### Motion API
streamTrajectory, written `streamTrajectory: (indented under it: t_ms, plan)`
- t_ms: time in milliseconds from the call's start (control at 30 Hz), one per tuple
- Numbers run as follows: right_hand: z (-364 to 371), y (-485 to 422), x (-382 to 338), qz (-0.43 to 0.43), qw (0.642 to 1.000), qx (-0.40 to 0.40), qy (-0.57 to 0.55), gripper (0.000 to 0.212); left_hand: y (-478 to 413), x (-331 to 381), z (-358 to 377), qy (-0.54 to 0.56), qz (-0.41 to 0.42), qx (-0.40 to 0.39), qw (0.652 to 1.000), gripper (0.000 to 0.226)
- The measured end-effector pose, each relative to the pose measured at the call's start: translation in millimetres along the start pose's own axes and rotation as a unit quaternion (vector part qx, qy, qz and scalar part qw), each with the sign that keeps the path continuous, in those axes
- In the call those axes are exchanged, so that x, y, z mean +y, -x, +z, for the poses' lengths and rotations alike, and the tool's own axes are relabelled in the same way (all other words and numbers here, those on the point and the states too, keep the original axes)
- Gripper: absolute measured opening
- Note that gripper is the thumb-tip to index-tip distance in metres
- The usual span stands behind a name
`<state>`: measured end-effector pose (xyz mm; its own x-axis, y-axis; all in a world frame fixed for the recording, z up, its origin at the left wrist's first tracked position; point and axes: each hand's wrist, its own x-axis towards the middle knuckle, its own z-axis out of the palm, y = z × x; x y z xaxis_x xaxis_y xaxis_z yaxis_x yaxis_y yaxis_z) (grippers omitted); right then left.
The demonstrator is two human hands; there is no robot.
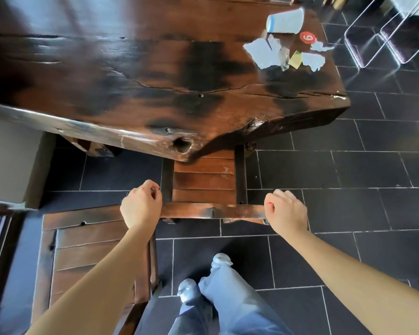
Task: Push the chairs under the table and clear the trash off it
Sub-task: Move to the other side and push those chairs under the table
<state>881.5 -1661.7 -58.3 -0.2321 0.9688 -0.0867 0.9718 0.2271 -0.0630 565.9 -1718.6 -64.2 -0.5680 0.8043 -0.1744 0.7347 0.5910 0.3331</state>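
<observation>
A dark wooden table [155, 76] fills the upper view. A slatted wooden chair [203, 180] stands in front of me, its seat partly under the table's near edge. My left hand [140, 204] curls around the left end of the chair's top rail [213, 211], and my right hand [286, 211] curls at its right end. Trash lies at the table's far right corner: a white paper cup [286, 20] on its side, torn paper pieces [261, 54], a yellow-green slip [295, 59] and a red round tag [308, 37].
A second wooden chair [82, 250] stands at my lower left, out from the table. Clear acrylic chairs [373, 39] stand at the top right. A grey wall [5, 153] is at the left. Dark floor tiles [348, 177] stretch to the right.
</observation>
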Motion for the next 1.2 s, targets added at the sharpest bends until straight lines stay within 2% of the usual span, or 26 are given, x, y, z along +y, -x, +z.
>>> streamTrajectory:
  t_ms: [167, 500, 733, 867, 967, 1000, 1067, 1133, 1200]
  plan:
    - [-1.1, 0.6, 20.2, 0.013, 0.999, -0.024, 0.029, 0.018, 21.6, 6.3, 8.4, 0.007, 0.011, -0.011, 1.0, 0.014]
    - [3.8, 1.9, 23.1, 0.007, 0.999, -0.011, 0.029, 0.021, 25.0, 3.8, 10.8, 0.004, 0.016, -0.002, 1.0, 0.016]
    - [9.8, 1.8, 27.4, -0.017, 1.0, 0.022, 0.005, 0.021, 28.1, 4.8, 14.2, -0.01, 0.023, 0.033, 0.999, 0.017]
    - [14.8, 3.2, 28.5, -0.018, 0.999, 0.031, 0.0, 0.026, 34.1, 2.2, 14.8, -0.009, 0.059, 0.058, 0.997, 0.016]
    - [11.7, 4.4, 29.4, -0.022, 0.999, 0.02, -0.026, 0.023, 69.8, -5.6, 17.2, 0.01, 0.103, 0.02, 0.994, 0.016]
    - [10.0, 7.0, 29.8, -0.02, 0.999, 0.011, -0.041, 0.022, 92.3, -6.3, 15.3, 0.044, 0.095, 0.014, 0.994, 0.017]
    - [7.4, 16.8, 29.0, 0.002, 0.998, -0.019, -0.067, 0.031, 144.4, -10.4, 7.3, 0.107, 0.074, 0.018, 0.991, 0.018]
    - [5.0, 32.3, 21.2, 0.028, 0.996, -0.045, -0.073, 0.044, 190.4, -30.1, 1.7, 0.083, 0.094, 0.018, 0.992, 0.022]
    - [4.6, 47.9, 5.5, -0.001, 0.998, -0.052, -0.046, 0.052, 218.3, -67.7, -1.4, 0.031, 0.088, 0.006, 0.996, 0.031]
